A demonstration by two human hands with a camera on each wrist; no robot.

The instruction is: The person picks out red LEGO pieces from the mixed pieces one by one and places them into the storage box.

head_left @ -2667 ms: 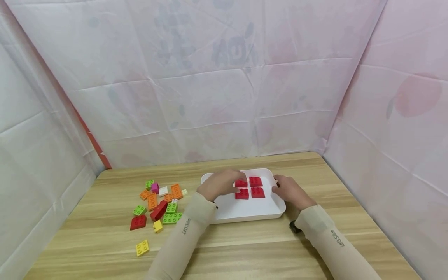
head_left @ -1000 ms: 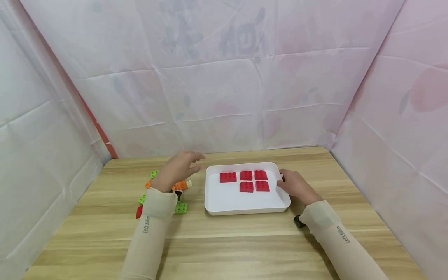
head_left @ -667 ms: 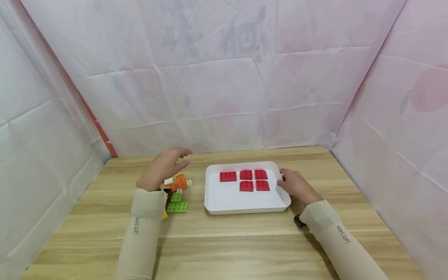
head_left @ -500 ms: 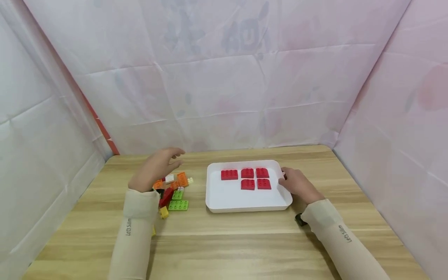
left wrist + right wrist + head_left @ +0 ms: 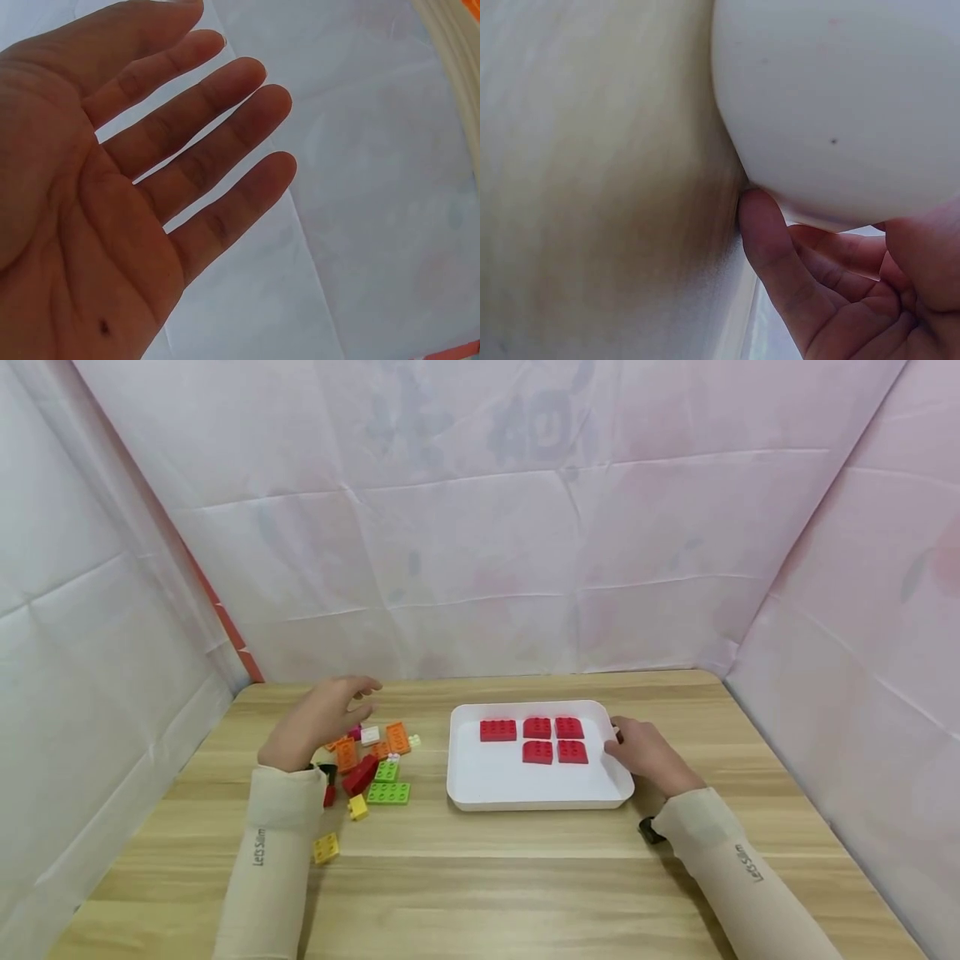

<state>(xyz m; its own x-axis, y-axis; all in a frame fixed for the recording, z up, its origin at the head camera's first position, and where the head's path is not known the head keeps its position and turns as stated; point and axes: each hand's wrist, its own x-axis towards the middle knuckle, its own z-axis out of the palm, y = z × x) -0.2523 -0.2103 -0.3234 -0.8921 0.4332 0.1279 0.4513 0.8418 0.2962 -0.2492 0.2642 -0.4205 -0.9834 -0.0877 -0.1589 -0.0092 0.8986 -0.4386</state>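
My right hand (image 5: 648, 752) grips the right rim of a white tray (image 5: 495, 777). In the right wrist view the fingers bend around the edge of the tray (image 5: 840, 97), with one fingertip at its outer wall. Inside the tray lie a longer red building brick (image 5: 498, 731) and several shorter red bricks with a rounded corner, one of them a red rounded brick (image 5: 537, 752). My left hand (image 5: 318, 718) hovers at the loose bricks on the left, holding nothing. Its fingers (image 5: 202, 169) are spread and nearly straight in the left wrist view, palm bare.
Loose bricks lie left of the tray: a green brick (image 5: 388, 793), a red brick (image 5: 361, 775), an orange brick (image 5: 397, 737), a white brick (image 5: 370, 736) and a yellow brick (image 5: 326, 848) among them. Pale cloth (image 5: 480, 543) walls in the wooden table (image 5: 525, 893).
My left hand has moved from over the tray leftward to the loose bricks, uncovering the longer red brick in the tray. My right hand stays on the tray's rim.
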